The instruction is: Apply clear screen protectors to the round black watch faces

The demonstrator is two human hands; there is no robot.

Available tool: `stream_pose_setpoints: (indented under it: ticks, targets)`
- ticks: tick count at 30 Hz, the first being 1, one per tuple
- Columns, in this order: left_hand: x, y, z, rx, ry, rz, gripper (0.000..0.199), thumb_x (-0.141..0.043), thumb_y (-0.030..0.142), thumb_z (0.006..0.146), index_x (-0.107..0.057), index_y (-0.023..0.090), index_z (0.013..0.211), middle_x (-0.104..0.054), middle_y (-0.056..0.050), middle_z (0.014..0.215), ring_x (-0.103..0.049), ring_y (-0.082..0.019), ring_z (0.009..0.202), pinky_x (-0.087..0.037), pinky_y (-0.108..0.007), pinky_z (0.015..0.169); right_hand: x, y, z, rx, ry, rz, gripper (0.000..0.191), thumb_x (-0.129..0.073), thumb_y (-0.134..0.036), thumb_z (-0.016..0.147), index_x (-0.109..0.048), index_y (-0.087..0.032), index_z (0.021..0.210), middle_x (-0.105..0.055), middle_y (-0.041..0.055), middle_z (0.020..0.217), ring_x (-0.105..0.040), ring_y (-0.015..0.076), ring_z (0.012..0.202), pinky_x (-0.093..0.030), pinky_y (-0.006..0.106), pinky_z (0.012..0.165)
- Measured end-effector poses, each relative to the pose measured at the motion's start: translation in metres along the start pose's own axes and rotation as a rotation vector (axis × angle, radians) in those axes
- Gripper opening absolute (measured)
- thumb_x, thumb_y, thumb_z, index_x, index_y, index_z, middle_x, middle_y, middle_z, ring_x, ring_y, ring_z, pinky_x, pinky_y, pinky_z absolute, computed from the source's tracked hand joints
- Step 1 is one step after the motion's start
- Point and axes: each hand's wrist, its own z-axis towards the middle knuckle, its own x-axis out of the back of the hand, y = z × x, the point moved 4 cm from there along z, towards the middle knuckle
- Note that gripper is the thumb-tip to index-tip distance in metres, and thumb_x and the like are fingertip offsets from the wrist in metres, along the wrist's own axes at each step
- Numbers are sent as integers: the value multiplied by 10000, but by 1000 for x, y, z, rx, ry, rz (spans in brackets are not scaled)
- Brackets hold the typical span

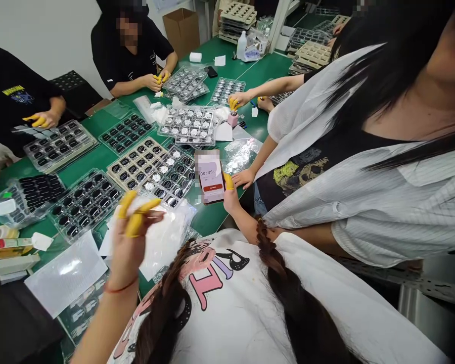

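My left hand (132, 232) is raised over the table's near edge, with yellow covers on its fingers. The fingers are apart and nothing is between them. Below and beyond it lie clear plastic bags (167, 232) and trays of round parts. On the right, my right hand (230, 194) holds a phone (211, 179) upright, a yellow cover on its thumb. A timer and a red button show on the phone's screen. Beyond the left hand is a beige tray (134, 164) with dark round pieces; a clear tray (85, 205) of dark discs lies to its left.
Several people sit round the green table (147, 101). Close on the right, a person in a white shirt (326, 202) rests a hand near the phone. Stacked clear trays (189, 124), a pink bottle (232, 119) and a white paper sheet (66, 273) lie about.
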Motion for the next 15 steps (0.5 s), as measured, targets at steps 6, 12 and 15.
stream_pose_setpoints:
  ticks: [6,12,15]
  targets:
    - [-12,-89,-21,498,-29,31,749,-792,502,763,-539,197,1399,-750,-113,1185,-723,-169,948,-566,-314,865,-1,7,1,-23,3,12,299,-590,-460,947,-685,-191,1036,-723,50,1068,-682,181,1001,-561,391,963]
    - [1,-54,-14,445,-105,-31,554,-857,519,676,-723,182,1095,-717,14,687,-672,-125,698,-573,-310,837,-5,10,0,-74,-8,10,302,-597,-401,990,-650,-164,1170,-668,82,1196,-657,178,1050,-571,399,945]
    - [12,-29,0,295,-126,-44,472,-840,506,717,-726,198,1057,-589,71,509,-579,-92,545,-589,-338,842,-6,9,-1,-101,-15,23,307,-598,-397,990,-645,-164,1184,-665,83,1200,-657,182,1058,-573,402,945]
